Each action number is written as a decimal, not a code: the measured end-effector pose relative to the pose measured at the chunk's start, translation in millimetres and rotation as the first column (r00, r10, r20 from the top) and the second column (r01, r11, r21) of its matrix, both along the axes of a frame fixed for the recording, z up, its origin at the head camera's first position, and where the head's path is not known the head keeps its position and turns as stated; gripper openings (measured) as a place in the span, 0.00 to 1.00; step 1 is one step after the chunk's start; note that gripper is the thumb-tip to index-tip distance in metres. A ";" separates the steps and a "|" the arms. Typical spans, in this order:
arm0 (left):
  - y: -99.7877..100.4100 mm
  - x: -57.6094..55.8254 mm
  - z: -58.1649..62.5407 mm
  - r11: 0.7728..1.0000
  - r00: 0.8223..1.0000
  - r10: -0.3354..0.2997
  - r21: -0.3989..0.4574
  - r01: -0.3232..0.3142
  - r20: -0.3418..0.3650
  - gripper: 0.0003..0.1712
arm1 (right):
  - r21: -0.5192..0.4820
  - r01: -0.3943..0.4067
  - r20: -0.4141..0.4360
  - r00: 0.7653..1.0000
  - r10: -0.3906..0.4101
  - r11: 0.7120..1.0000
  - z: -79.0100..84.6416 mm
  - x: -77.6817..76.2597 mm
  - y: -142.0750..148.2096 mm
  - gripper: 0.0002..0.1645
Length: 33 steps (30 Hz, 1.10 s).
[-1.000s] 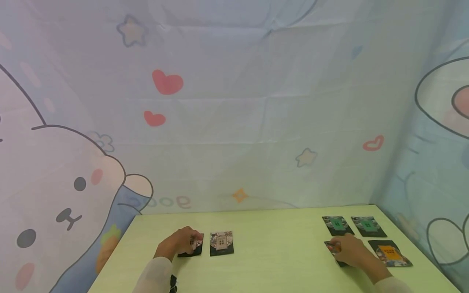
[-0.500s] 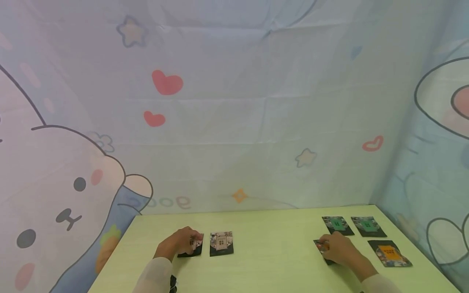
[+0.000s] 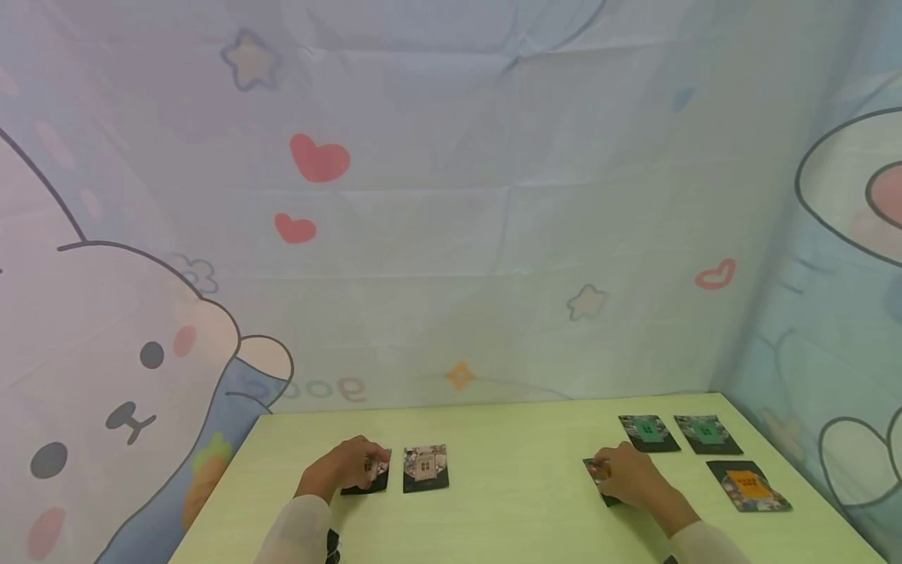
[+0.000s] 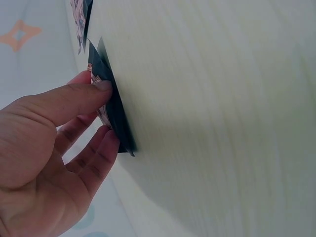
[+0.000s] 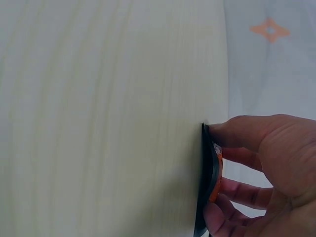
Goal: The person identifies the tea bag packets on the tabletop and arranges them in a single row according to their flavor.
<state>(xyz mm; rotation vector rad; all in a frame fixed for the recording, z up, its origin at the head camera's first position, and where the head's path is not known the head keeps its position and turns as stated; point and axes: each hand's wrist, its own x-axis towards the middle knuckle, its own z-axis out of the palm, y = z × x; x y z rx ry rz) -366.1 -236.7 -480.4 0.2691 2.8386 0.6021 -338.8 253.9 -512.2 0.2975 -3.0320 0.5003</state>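
At the left of the table, my left hand (image 3: 348, 462) is over a small flat packet (image 3: 378, 474) with a dark border and a pale printed label. In the left wrist view, its thumb (image 4: 84, 96) and curled fingers hold that packet (image 4: 116, 116) against the tabletop. My right hand (image 3: 629, 474) grips another packet (image 3: 597, 472), dark with a reddish print, right of the table's middle. The right wrist view shows this packet (image 5: 210, 177) bowed between thumb and fingers, its orange side partly covered by them.
A pale-label packet (image 3: 426, 468) lies just right of my left hand. Two green-label packets (image 3: 647, 433) and an orange-label packet (image 3: 749, 486) lie at the right of the table (image 3: 493, 501). A printed cloth (image 3: 451, 235) hangs behind the table.
My right hand has slid left with its packet, away from the orange-label one. The left hand stays where it was on its packet.
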 end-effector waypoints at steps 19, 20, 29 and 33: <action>-1.9 -3.5 -3.2 1.000 1.000 -0.007 -0.023 0.007 0.007 0.26 | -0.049 -0.013 -0.023 1.000 0.012 0.999 0.5 -4.3 -46.5 0.19; -2.1 -4.1 -3.3 1.000 1.000 -0.009 -0.028 0.009 0.008 0.26 | -0.059 -0.013 -0.022 1.000 0.012 0.998 0.2 -4.9 -49.3 0.18; -2.2 -4.2 -3.8 1.000 1.000 -0.003 -0.014 0.003 0.010 0.28 | -0.093 -0.037 -0.046 0.998 0.033 0.995 1.0 -6.0 -72.4 0.16; -2.2 -3.8 -2.3 1.000 1.000 -0.005 -0.014 0.006 0.009 0.28 | -0.102 -0.037 -0.052 0.998 0.032 0.994 1.4 -7.6 -78.1 0.15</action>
